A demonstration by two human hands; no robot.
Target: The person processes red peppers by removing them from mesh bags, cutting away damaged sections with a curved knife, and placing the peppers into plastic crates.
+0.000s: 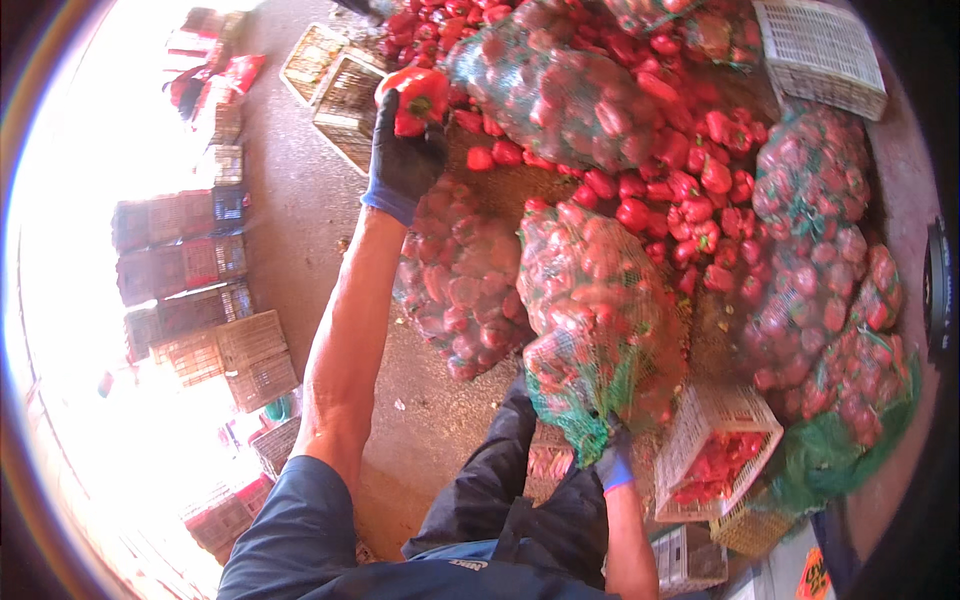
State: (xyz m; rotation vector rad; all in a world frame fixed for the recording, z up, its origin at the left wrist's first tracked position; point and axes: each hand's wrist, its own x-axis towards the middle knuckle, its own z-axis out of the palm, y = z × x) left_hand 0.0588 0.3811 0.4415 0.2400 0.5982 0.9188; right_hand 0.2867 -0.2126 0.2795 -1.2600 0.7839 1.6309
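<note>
My left hand [407, 154], in a dark glove with a blue cuff, is raised and holds up a red bell pepper [420, 94], its green stem facing me. Low in front of my legs, my right hand [616, 450], also gloved, grips the gathered green neck of a mesh sack [600, 300]. That sack is full of red peppers and stands close before my knees. Another filled mesh sack [461, 292] lies just left of it, below my left wrist. Behind them is a large filled mesh sack [570, 97] on its side.
Loose red peppers [697, 202] cover the floor between the sacks. More filled sacks [814, 165] line the right side. A white plastic crate [675, 457] holding red pieces stands near my right arm. Crates [360, 82] lie at the back left; stacked crates [172, 262] stand farther left.
</note>
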